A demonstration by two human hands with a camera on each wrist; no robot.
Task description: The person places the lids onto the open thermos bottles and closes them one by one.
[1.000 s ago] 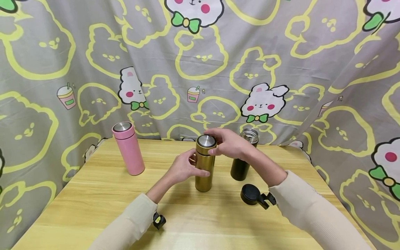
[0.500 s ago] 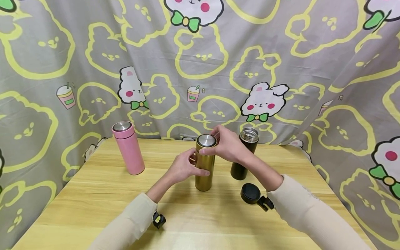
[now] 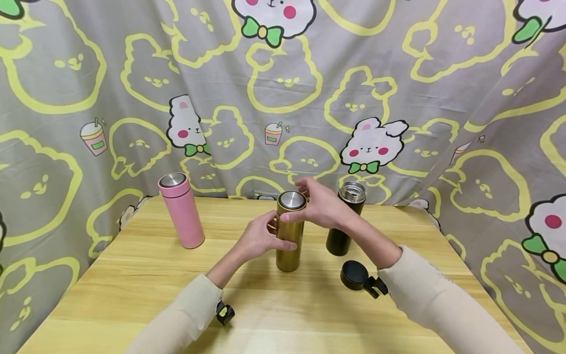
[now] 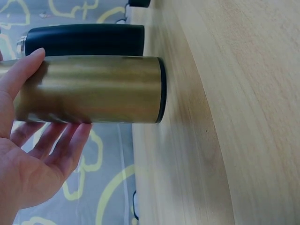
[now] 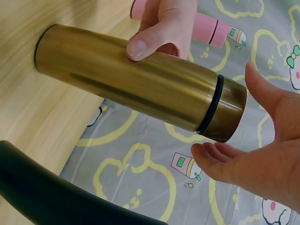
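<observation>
A gold vacuum flask (image 3: 289, 246) stands upright at the middle of the table, its silver-topped lid (image 3: 292, 199) in place. My left hand (image 3: 260, 237) grips the body from the left, thumb across the front and fingers behind, as the left wrist view shows. Around the lid, my right hand (image 3: 325, 205) is spread with the thumb in front and fingers behind. In the right wrist view, a gap shows between the right fingertips (image 5: 200, 152) and the lid (image 5: 229, 112). Behind the right forearm stands a black flask (image 3: 339, 240) with its steel mouth uncovered.
A pink flask (image 3: 182, 216) with its lid on stands at the left of the wooden table (image 3: 132, 275). A black lid (image 3: 354, 274) lies at the right, close to the right sleeve. A patterned curtain (image 3: 283, 88) hangs behind the table.
My right hand has turned about the lid: its thumb has moved left across the front and its fingers have drawn back to the right. The left hand and the flask have stayed put.
</observation>
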